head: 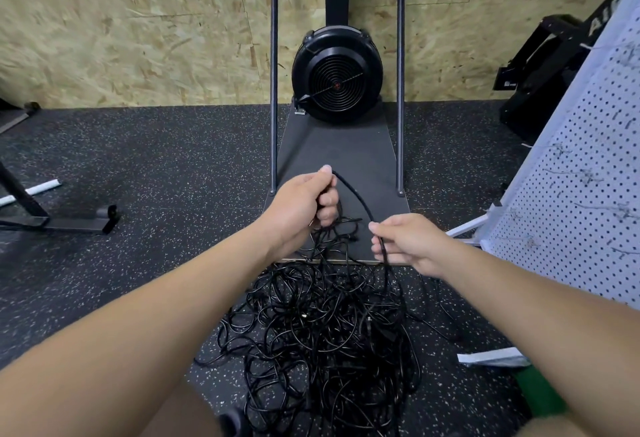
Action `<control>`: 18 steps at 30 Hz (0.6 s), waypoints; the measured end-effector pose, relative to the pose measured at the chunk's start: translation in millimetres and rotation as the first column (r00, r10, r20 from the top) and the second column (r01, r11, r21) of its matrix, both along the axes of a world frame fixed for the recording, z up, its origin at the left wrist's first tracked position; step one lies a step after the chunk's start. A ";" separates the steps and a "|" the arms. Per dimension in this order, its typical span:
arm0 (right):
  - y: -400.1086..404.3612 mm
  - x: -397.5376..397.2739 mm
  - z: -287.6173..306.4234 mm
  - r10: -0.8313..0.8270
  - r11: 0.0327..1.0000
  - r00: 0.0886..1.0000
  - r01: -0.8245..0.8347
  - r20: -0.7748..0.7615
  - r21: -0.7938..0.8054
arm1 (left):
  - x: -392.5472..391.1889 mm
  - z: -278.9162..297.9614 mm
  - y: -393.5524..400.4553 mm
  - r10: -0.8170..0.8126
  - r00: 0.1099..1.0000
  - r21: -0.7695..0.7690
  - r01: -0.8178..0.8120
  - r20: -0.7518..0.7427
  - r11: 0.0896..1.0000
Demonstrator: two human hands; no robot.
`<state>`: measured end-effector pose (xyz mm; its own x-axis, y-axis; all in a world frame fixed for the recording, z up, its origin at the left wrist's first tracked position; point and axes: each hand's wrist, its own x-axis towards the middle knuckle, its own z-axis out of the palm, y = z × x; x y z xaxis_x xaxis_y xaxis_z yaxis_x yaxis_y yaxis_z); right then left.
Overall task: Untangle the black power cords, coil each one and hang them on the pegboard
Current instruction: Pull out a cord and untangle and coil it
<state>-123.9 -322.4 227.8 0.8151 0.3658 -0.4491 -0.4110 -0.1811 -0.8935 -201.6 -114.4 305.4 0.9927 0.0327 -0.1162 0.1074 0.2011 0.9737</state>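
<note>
Head view: person stands over a cord pile, both forearms reaching forward and down.
Tangle [322, 336]: black cords heaped on the speckled floor [138, 229] just below the hands; loops cross many times; no plug or free end can be told apart for sure.
Right hand [405, 242]: fingers curled round one cord [356, 196], thumb on top; strand drops from the fist into the heap.
Left hand [301, 204]: higher and farther out; fist clamped on the same cord, with several strands hanging from under the fingers.
Span: cord arcs between the two fists, fairly taut.
Platform [337, 173]: dark machine base under the raised hands; fan [337, 75] and two poles behind it, against a chipboard wall.
Pegboard [585, 177]: white, tilted, at right, near the right arm; wire hooks on it, no cord hung.
Stage (judgement): early; one cord being drawn out, none coiled.
Risk 1: a hard pull on the span may cinch crossings below into knots, since the hanging strands thread through other loops.
Risk 2: the left fist seems to hold more than one strand, so lifting could drag the whole heap.
Risk 3: a rising loop might snag a pole or the platform edge.
</note>
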 end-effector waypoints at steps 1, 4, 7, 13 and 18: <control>5.1 -3.0 -0.8 -0.006 0.996 0.999 0.010 0.052 -0.085 | 1.1 -1.1 0.3 0.023 1.000 -0.022 -0.023 -0.016 0.999; 17.3 -14.9 3.6 0.235 0.884 0.894 -0.033 0.381 -0.467 | 4.7 -5.7 2.2 0.049 0.999 -0.021 -0.050 -0.023 0.999; 30.4 -30.6 21.2 0.541 0.729 0.672 -0.074 0.506 -0.681 | 7.8 -9.4 6.8 0.072 0.997 0.036 -0.073 0.018 0.997; 36.3 -47.7 60.4 0.668 0.734 0.458 -0.270 0.587 -0.624 | 4.1 -12.4 13.9 -0.012 0.999 0.342 -0.007 0.053 0.940; 14.7 -36.7 79.2 0.580 0.813 0.533 -0.429 0.616 -0.394 | 2.6 -10.3 14.9 -0.197 0.978 0.847 0.050 0.066 0.529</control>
